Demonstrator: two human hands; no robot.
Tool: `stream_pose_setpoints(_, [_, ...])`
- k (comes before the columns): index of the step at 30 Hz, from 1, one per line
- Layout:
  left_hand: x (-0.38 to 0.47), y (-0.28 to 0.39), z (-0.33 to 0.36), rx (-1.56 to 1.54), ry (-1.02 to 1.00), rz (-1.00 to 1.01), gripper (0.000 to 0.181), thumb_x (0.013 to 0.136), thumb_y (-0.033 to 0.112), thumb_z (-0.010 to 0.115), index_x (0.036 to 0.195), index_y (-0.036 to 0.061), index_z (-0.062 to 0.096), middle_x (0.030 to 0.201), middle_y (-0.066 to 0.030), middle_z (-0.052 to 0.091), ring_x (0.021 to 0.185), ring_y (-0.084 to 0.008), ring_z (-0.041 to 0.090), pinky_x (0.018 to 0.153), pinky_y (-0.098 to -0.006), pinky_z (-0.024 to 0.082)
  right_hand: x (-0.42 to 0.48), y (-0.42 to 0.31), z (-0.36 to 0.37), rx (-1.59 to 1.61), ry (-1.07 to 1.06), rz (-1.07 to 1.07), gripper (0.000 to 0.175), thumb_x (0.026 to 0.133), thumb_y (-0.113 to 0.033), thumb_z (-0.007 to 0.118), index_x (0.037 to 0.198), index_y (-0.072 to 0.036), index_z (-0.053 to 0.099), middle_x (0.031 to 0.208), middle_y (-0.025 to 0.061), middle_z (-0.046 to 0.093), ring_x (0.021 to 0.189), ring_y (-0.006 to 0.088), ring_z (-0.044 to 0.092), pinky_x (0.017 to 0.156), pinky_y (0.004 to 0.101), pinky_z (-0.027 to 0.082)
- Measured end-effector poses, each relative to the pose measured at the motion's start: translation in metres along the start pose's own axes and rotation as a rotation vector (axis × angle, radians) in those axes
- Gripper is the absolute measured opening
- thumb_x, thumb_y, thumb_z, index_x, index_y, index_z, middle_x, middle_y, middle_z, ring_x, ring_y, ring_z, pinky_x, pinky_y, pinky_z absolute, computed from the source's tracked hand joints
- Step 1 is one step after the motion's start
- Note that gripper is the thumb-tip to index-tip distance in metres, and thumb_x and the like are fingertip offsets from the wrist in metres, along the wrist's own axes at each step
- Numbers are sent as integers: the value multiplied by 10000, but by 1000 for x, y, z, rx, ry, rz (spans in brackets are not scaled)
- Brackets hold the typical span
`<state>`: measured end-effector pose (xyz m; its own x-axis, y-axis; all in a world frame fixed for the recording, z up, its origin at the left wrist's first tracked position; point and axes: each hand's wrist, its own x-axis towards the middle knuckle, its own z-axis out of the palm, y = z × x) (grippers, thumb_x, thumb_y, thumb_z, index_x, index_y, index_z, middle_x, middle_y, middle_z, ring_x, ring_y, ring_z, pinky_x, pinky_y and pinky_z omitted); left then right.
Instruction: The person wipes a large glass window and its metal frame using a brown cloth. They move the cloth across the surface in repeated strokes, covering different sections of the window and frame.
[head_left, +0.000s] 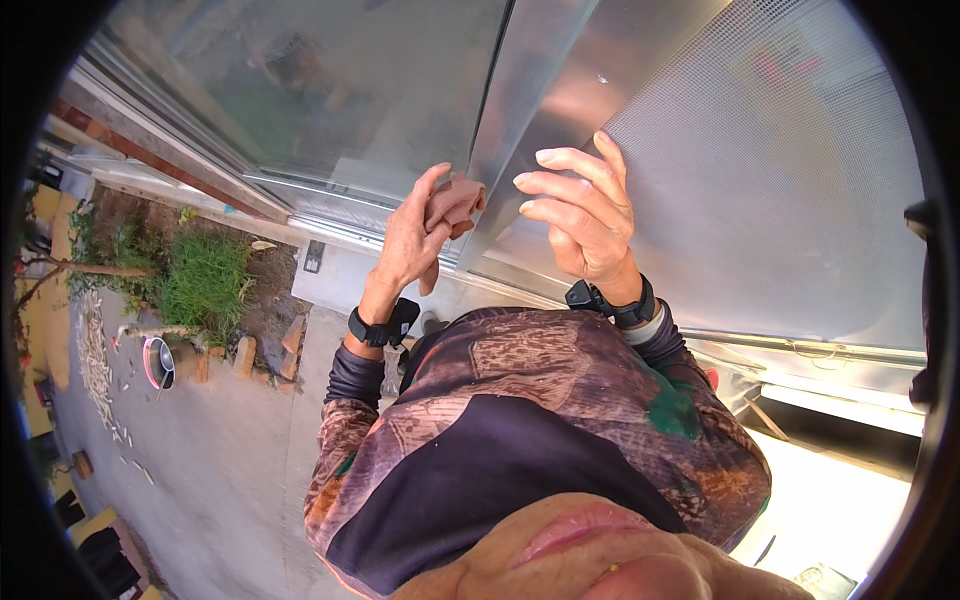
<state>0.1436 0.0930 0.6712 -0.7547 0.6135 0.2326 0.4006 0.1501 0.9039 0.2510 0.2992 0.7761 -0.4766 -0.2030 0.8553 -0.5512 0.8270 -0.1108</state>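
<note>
My left hand (417, 232) holds a folded pinkish-brown cloth (454, 202) between thumb and fingers, close to the edge of a glass pane (360, 97). To its right, my right hand (589, 214) is raised with its fingers apart and bent, holding nothing. It is before a shiny metal frame (577, 97) and the border of a mesh screen (750, 195). Whether its fingertips touch the frame or the mesh, I cannot tell. Each wrist wears a black strap with a small device.
A sill track (330, 229) runs below the glass. On the left are a planted bed with green grass (206, 281), loose bricks (244, 356), a metal basin (157, 363) and a strewn heap of pale pieces (95, 352) on the concrete ground (217, 450).
</note>
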Motion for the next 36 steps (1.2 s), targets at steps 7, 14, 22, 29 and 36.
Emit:
stream_pose_setpoints(7, [73,137,-45,250,431,737,492,723,13,754,1190,166,729,1059,-94,674,949,-328,674,768,-382,552,-12,8,-12,92,-33,42,135,783,-43,632,889,-51,715,988,73,745,1046,287,692,855,418,573])
stream_pose_setpoints(14, [158,235,-50,197,602,1476,293,854,76,754,1137,30,695,1039,-98,612,955,-250,614,768,-336,514,-9,15,0,74,-65,29,146,756,-51,651,881,-70,723,983,40,743,1072,257,690,836,374,570])
stream_pose_setpoints(22, [88,147,-3,492,608,1104,385,645,101,754,1025,159,766,927,-9,625,773,-201,647,621,-310,521,-7,14,0,38,-127,34,140,735,-73,674,861,-85,736,937,28,729,1021,238,677,834,383,564])
stream_pose_setpoints(29, [100,144,-22,480,716,1079,413,634,69,754,1040,141,765,941,-22,624,781,-219,636,648,-315,518,-1,7,7,117,-166,-20,140,731,-47,673,865,-62,712,904,55,706,997,250,667,907,401,535])
stream_pose_setpoints(36, [88,135,-18,551,656,1030,362,645,61,752,1000,129,771,953,-33,645,795,-224,649,655,-317,530,-7,5,5,152,-155,9,134,730,-47,680,861,-57,703,912,63,705,996,252,665,904,411,532])
